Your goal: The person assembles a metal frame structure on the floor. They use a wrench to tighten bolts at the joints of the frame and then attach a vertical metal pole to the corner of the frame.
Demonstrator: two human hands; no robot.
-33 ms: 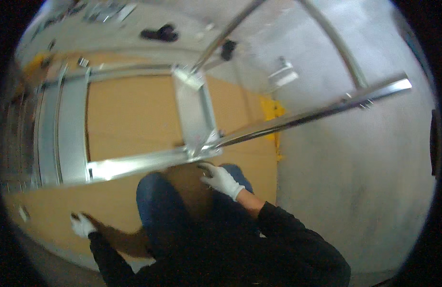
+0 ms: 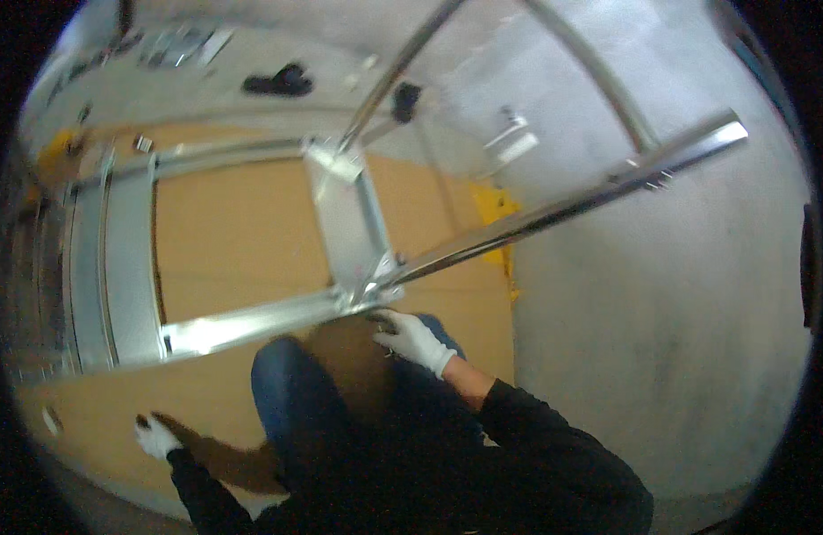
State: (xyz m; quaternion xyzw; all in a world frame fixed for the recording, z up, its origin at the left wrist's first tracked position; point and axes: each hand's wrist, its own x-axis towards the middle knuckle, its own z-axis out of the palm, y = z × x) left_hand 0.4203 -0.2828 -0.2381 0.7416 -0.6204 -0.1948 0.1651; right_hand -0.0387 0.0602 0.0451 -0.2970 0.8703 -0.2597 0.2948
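Nearest the camera, the person kneels on a brown cardboard sheet [image 2: 242, 241] in blue trousers and a black long-sleeved top, one white glove on each of the two hands. The left hand [image 2: 155, 438] lies low at the left, spread flat on the cardboard, with nothing in it; a small dark object sits just at its fingertips, too small to name. The right hand [image 2: 411, 337] is raised to the near corner of a metal frame [image 2: 251, 323], its fingers curled at the joint where the bars meet; whether it pinches a small part there or only touches the metal cannot be told.

The frame lies flat on the cardboard: one long near rail, one far rail, wide plates at the left end and one short cross-piece [image 2: 349, 218] joining the rails. From the same corner one long metal bar [image 2: 572, 207] slants up to the right, clear of the floor.

Beyond, two thinner tubes cross the grey concrete floor [image 2: 661, 357]. A yellow object [image 2: 493, 207] sits at the cardboard's right edge. Farthest off lie a black object [image 2: 278, 82] and some small metal pieces.
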